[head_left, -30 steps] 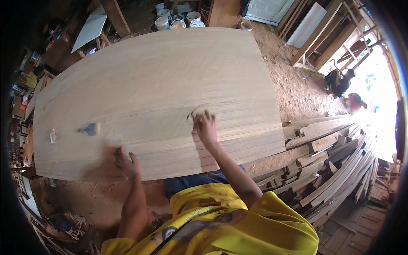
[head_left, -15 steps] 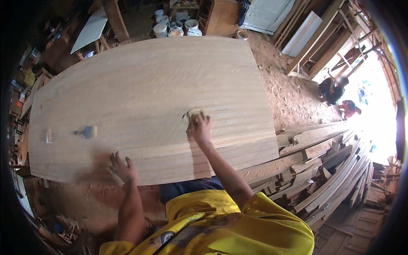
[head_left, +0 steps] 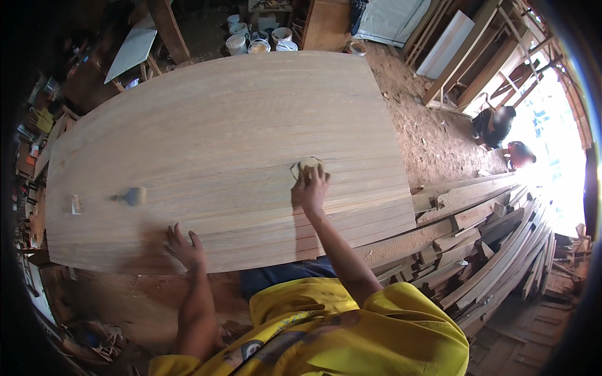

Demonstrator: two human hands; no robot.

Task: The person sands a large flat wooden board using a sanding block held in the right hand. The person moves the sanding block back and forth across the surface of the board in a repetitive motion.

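A broad pale wooden panel [head_left: 232, 125] lies flat before me. Fingers bent, my right hand [head_left: 313, 185] presses a beige pad [head_left: 307, 164] against its surface, right of the middle; whether the pad is cloth or sandpaper I cannot tell. My left hand [head_left: 185, 247] is at the panel's near edge with its fingers apart, holding nothing, and casts a shadow to its left. Farther left on the panel is a paintbrush [head_left: 135, 196] with a wide head. Beyond that brush sits a small pale flat piece [head_left: 76, 204], its kind unclear.
Lumber [head_left: 464, 244] is piled against the panel's right end and near right. Several white buckets [head_left: 236, 45] stand past the far edge, by a wooden cabinet [head_left: 326, 25]. Two people [head_left: 493, 125] are low down near the bright opening at right. A small table [head_left: 132, 53] stands far left.
My right hand has slid the beige pad a little to the right across the panel. The left hand stays almost in place, fingers still apart.
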